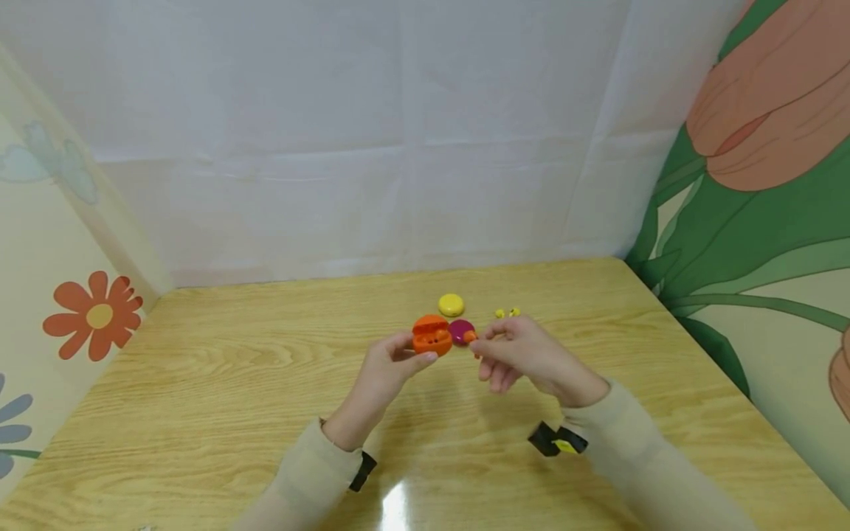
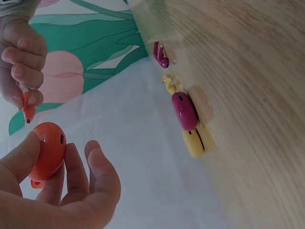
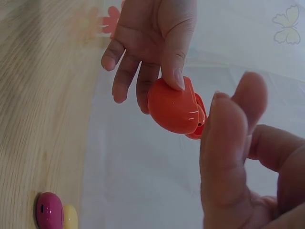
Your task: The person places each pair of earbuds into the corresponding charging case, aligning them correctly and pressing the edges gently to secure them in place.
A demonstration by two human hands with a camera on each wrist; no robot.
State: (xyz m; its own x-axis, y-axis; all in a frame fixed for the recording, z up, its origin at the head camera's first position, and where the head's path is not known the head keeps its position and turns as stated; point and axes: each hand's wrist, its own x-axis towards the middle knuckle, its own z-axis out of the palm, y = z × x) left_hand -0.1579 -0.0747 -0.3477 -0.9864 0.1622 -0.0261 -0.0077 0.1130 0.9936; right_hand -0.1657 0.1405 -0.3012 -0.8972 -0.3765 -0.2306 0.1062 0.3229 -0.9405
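Holding the orange case (image 1: 434, 346) in the left hand (image 1: 388, 369) above the table (image 1: 232, 376); pinching the orange earbud (image 1: 470, 336) with the right hand (image 1: 526, 355). Brace the former, orient the latter before contact, avoid force. Consult the left wrist view for purple earbuds (image 2: 162, 58), not visible in head view.
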